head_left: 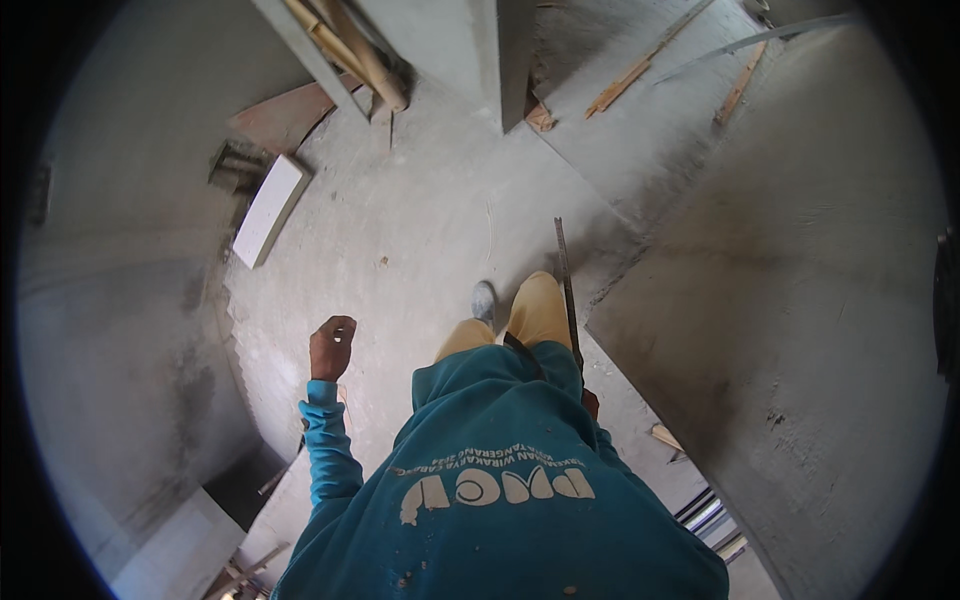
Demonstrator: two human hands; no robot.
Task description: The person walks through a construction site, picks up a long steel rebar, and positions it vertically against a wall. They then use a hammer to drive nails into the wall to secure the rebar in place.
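Observation:
I stand on a bare concrete floor (pixel 430 220) in a teal long-sleeved shirt and tan trousers, with one grey shoe (pixel 483 300) showing ahead. My left hand (pixel 332 345) is raised at my left side with its fingers curled into a loose fist; nothing clearly shows inside it. My right hand (pixel 590 403) is mostly hidden behind my hip. It grips a long thin metal straightedge (pixel 566 290) that runs forward along my right leg, its tip over the floor.
A white block (pixel 268 210) lies on the floor to the left, beside a reddish board (pixel 285 115). Bamboo poles (pixel 350 50) lean at a wall corner ahead. Wood strips (pixel 625 85) lie far right. Grey plastered walls (pixel 800 300) close in on both sides. Metal tubes (pixel 705 515) lie at lower right.

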